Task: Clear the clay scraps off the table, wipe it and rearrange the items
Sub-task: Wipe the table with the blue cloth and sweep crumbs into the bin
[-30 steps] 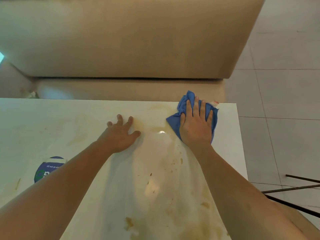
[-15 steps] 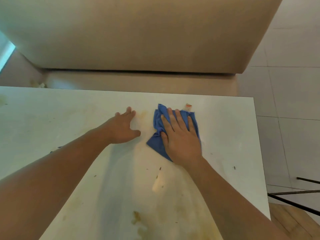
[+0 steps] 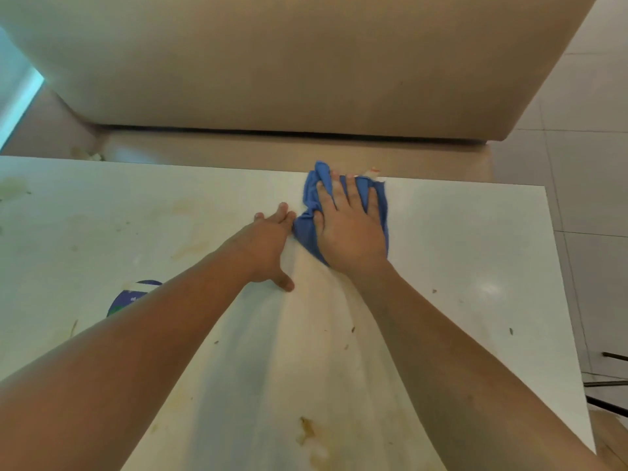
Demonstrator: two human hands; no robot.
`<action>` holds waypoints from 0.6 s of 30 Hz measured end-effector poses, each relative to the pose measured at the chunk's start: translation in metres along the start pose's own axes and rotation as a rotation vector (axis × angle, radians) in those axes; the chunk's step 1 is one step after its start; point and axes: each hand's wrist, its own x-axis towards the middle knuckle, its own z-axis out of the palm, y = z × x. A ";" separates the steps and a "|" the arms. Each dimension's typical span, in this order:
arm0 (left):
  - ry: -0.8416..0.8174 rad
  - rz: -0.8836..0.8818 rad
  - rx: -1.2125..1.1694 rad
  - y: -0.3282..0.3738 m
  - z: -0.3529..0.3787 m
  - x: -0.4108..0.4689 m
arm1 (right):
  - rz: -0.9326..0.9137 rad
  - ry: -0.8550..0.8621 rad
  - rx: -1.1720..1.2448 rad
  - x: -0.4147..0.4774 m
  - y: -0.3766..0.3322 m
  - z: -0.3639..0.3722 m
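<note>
Where the white desk [image 3: 475, 239] lies nearer than both hands, brown clay smears [image 3: 307, 431] and small scraps [image 3: 434, 291] mark it, with a round blue label [image 3: 136, 295] half hidden by the left forearm. The left hand [image 3: 268, 246] lies flat, fingers straight, just beside the blue cloth [image 3: 306, 229]. The right hand [image 3: 351, 229] presses that cloth with spread fingers at the desk's far edge; beyond stands a beige sofa [image 3: 306, 62].

- Table top [image 3: 475, 239]: white, hard and smooth, with a light sheen that catches a glare spot. Dull yellowish-brown smears [image 3: 307, 431] and small dry specks mar it.
- Cloth [image 3: 306, 232]: blue, soft fabric, matt, bunched into folds.
- Sofa [image 3: 306, 62]: beige upholstery, matt and even.
- Floor tiles [image 3: 584, 181]: pale, smooth, faintly shiny.
</note>
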 end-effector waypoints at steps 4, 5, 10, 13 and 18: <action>-0.016 -0.016 -0.013 -0.001 0.003 -0.005 | -0.141 -0.027 0.025 -0.056 -0.009 0.013; -0.013 -0.020 -0.004 0.001 0.002 -0.006 | -0.153 -0.032 0.011 -0.071 -0.002 0.013; -0.023 -0.026 0.022 0.004 -0.003 -0.013 | -0.026 -0.022 -0.087 -0.092 0.051 -0.010; -0.014 -0.025 0.038 0.005 -0.003 -0.013 | 0.095 0.004 -0.058 -0.058 0.055 -0.017; -0.004 -0.037 0.068 0.005 -0.006 -0.008 | 0.152 0.011 -0.036 0.004 0.071 -0.027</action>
